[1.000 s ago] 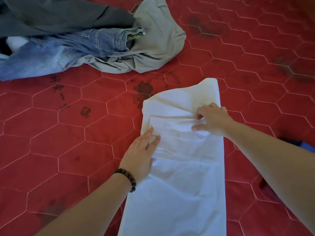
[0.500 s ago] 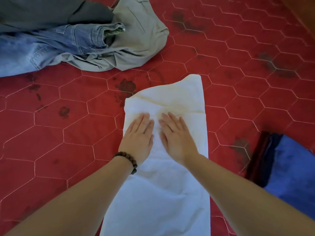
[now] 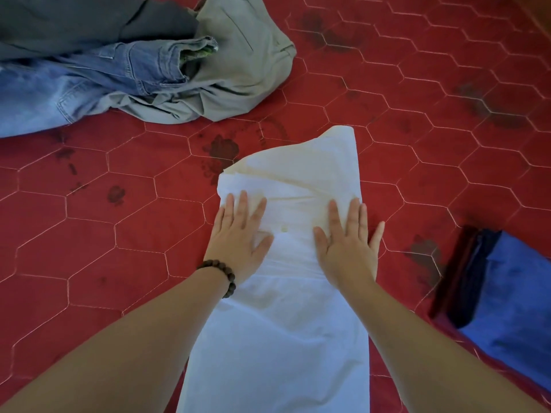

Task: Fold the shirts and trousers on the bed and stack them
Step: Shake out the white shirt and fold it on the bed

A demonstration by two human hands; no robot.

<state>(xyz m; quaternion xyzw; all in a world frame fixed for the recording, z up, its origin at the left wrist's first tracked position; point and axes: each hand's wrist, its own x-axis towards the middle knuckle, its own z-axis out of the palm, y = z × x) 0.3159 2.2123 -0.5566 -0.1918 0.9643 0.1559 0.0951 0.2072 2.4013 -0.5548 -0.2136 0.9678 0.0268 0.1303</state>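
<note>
Shirt [image 3: 298,293] first, because it is the biggest thing near you: the white cloth lies flat on the red bed cover [image 3: 119,248] as a long strip, running from under your arms up past your fingertips. It looks thin, soft and light, so it should bend wherever you want but will not hold a fold by itself and could slide or bunch up on the cover. Your left hand [image 3: 238,236] lies flat on the strip's left edge, fingers straight and a little apart, holding nothing, just pressing down. Your right hand [image 3: 347,245] lies flat the same way on the right edge, with the little finger reaching off onto the cover. Just past your fingertips the cloth makes a wrinkled, puffy end that is not flat yet, so smooth it well. When you fold again, I think it is best to pinch both corners of one short end and lift them together, so the layers stay lined up. Between your two thumbs sits a tiny button [image 3: 283,228]; do not crease hard on it. Far beyond your left hand wait the jeans [image 3: 74,84] and the grey-green trousers [image 3: 238,79], still in a heap.
</note>
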